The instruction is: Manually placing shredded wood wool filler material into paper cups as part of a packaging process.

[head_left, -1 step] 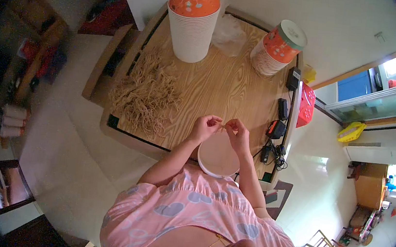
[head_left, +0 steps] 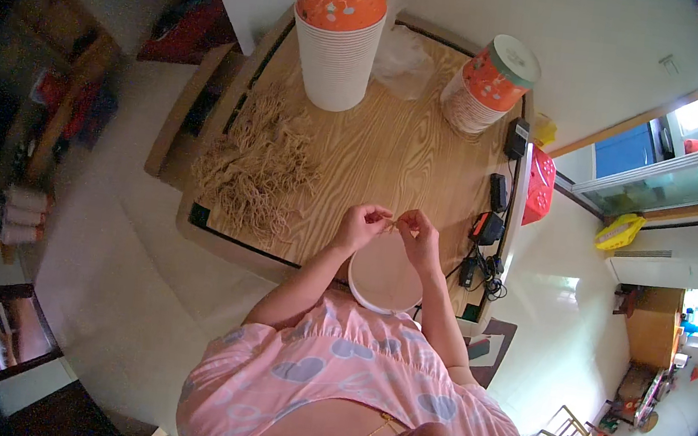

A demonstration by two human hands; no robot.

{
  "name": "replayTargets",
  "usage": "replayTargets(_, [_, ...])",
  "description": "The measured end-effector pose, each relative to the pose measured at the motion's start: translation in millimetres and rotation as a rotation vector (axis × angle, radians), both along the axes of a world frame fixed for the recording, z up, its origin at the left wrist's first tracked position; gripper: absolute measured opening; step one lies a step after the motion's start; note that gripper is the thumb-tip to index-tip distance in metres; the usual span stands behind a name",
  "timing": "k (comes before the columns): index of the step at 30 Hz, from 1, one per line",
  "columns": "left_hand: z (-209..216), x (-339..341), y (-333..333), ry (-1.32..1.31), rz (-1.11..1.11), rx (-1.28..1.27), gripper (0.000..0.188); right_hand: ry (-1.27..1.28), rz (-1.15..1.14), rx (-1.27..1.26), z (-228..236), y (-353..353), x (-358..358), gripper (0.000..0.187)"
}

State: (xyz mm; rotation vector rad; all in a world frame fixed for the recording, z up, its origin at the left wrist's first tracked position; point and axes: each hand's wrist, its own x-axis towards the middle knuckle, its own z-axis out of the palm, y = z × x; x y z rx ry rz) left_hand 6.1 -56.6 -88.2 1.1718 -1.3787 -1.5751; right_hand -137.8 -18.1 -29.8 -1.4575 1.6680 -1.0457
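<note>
Left hand (head_left: pixel 361 227) and right hand (head_left: pixel 421 238) pinch a thin tan strand (head_left: pixel 392 226). Tangled cord pile (head_left: pixel 258 166) at their ten o'clock, on surface (head_left: pixel 383 149).

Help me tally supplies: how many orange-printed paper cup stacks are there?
2: a tall stack at the far side of the table, left of centre, and a shorter stack at the far right. Others may be hidden behind the tall one.

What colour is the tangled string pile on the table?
The tangled string pile is tan; it shows best in the head view.
</note>
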Motion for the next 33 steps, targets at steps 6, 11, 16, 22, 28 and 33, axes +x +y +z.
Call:
replayTargets(6, [22.0,-0.7,-3.0,-0.131,-0.087,-0.017,0.012,-0.009,0.037,-0.001,-3.4,-1.7,-0.7,0.007])
replayTargets(11, [2.5,-1.6,-1.3,-0.035,-0.012,-0.077,0.011,-0.053,0.033,0.013,-5.8,-2.5,2.9,0.01])
replayTargets(16, [-6.8,0.8,-3.4,0.042,-0.01,0.045,0.009,-0.144,0.085,-0.047,-10.5,-2.5,4.6,0.018])
replayTargets(22, [8.9,4.1,-1.9,0.087,0.014,0.251,0.008,-0.179,0.054,0.13,-15.3,-6.4,2.5,0.02])
replayTargets(28, [4.6,10.0,-1.2,0.222,0.053,0.275,0.014,-0.067,0.037,0.123,-8.0,-4.2,5.3,0.016])
replayTargets(33, [2.6,12.4,-3.4,0.323,0.036,0.357,0.02,-0.01,0.036,0.074,-6.1,-2.8,5.8,0.016])
